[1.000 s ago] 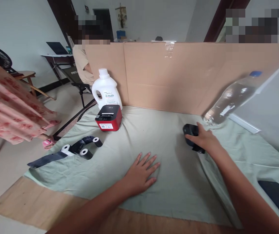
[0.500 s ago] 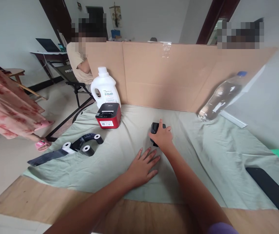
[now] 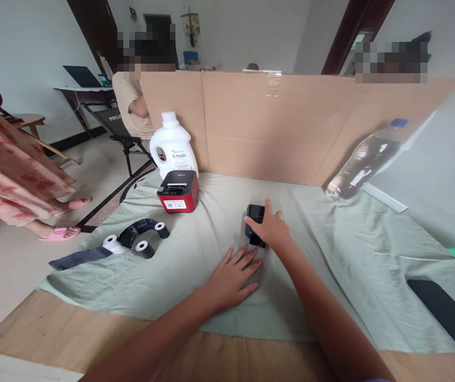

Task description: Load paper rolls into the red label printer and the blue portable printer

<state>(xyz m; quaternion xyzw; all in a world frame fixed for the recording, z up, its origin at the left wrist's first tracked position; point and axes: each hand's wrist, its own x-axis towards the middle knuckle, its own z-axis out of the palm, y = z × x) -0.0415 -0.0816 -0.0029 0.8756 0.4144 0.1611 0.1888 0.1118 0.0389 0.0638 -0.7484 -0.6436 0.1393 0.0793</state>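
On the pale green cloth in front of me is a small black box-shaped device; its exact kind does not show. My right hand grips it from the right, with the thumb along its left side and the index finger stretched past its right edge. Part of the device is hidden beneath the palm. Nearer to me and a little left, my left hand lies flat on the cloth, fingers spread and holding nothing. Its fingertips are just short of the device.
A red and black receipt printer stands before a white detergent jug. Paper rolls lie with a dark strip at left. A clear bottle leans against the cardboard panel. A black slab is at right. People are nearby.
The black device has turned slightly and come a little nearer to me, with my right hand still on it. My left hand stays flat in place. The view has shifted slightly.
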